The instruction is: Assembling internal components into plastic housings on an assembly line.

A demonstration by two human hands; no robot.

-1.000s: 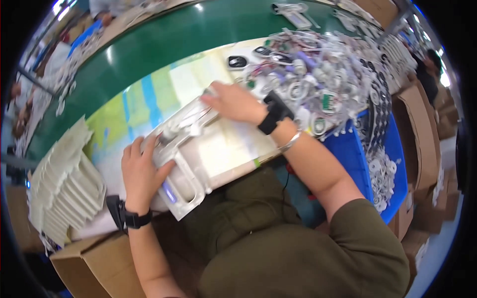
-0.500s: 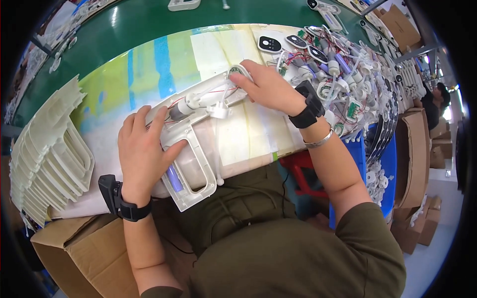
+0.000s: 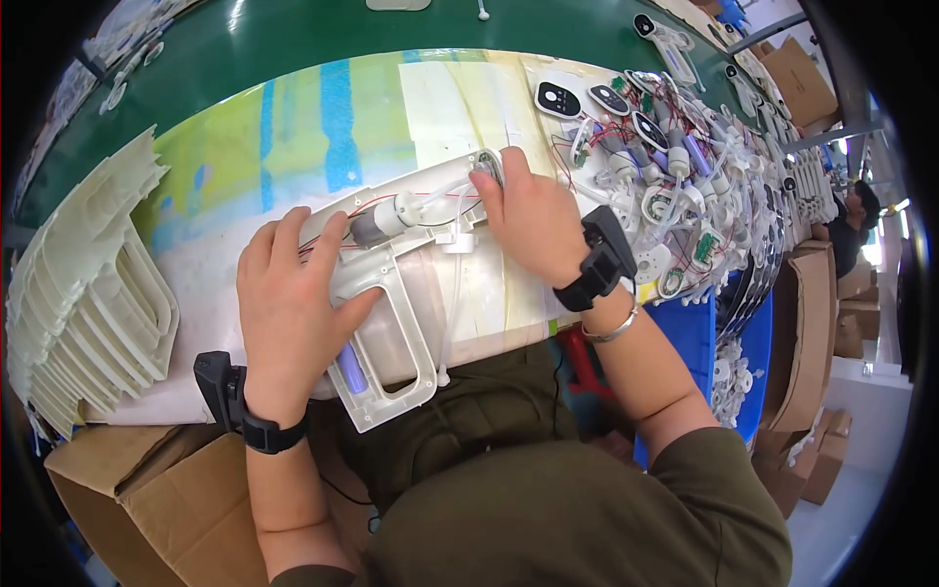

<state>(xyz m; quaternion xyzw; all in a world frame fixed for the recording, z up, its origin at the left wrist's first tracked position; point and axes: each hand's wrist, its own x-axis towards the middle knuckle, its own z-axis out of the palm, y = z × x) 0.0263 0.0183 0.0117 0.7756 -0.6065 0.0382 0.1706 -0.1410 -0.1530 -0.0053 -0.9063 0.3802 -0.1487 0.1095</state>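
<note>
A white plastic half-housing (image 3: 427, 328) with a looped handle lies slantwise at the table's near edge, its hollow side up. My left hand (image 3: 298, 303) clasps its left end, fingers over the far wall and thumb by the handle, hiding that part. Inside sit a grey-and-white motor (image 3: 386, 219), red wires and a clear tube. A purple cylinder (image 3: 352, 369) rests in the handle. With thumb and forefinger, my right hand (image 3: 536, 217) grips the housing's far right end, where an oval part sits, partly covered. A white round fitting (image 3: 457, 241) with a thin tube (image 3: 452, 318) hangs over the near side.
Stacked white housings (image 3: 93, 303) stand at the left. A heap of wired motors, tubes and boards (image 3: 675, 176) covers the right, beside black-faced oval panels (image 3: 558, 99). Below are a blue bin (image 3: 685, 338) and a cardboard box (image 3: 186, 499). A green surface (image 3: 293, 39) lies beyond.
The view has shifted slightly, and the housing and both hands appear farther right. My right thumb and fingers have shifted a little at the housing's end; my left hand keeps its hold.
</note>
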